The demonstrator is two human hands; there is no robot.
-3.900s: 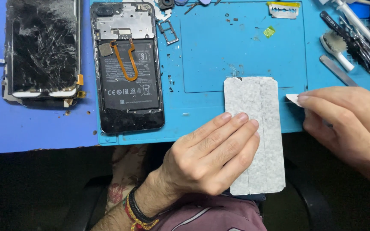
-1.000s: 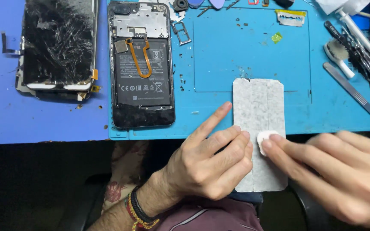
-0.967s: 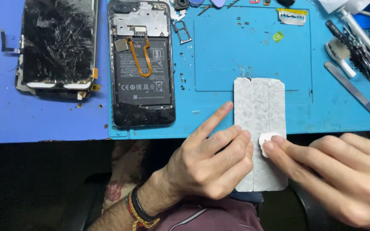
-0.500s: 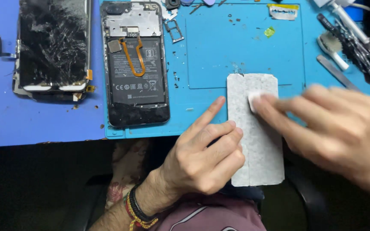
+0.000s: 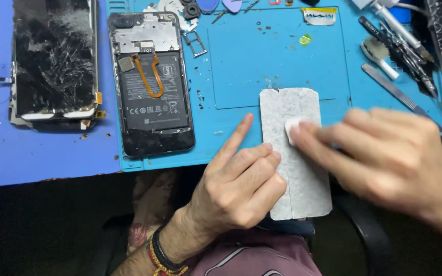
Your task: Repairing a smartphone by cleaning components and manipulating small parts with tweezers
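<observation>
A pale grey speckled rectangular panel (image 5: 299, 168) lies half on the blue work mat (image 5: 277, 56) and half over the table's front edge. My left hand (image 5: 239, 184) rests on the panel's left edge, fingers curled, index finger stretched out onto the mat. My right hand (image 5: 384, 153) presses a small white pad (image 5: 291, 126) against the panel's upper part with its fingertips; the hand is blurred by motion. An opened phone body (image 5: 152, 87) with battery and orange flex cable lies left of the panel. A cracked black screen (image 5: 54, 59) lies further left.
Tweezers, a brush and metal tools (image 5: 400, 48) lie at the mat's right. A razor blade (image 5: 319, 16), picks, a SIM tray (image 5: 196, 43) and small parts sit along the top. Below the table edge are my lap and a dark chair.
My right hand has slid the white pad up and down over the panel and now sits near its upper middle. My left hand has stayed on the panel's left edge.
</observation>
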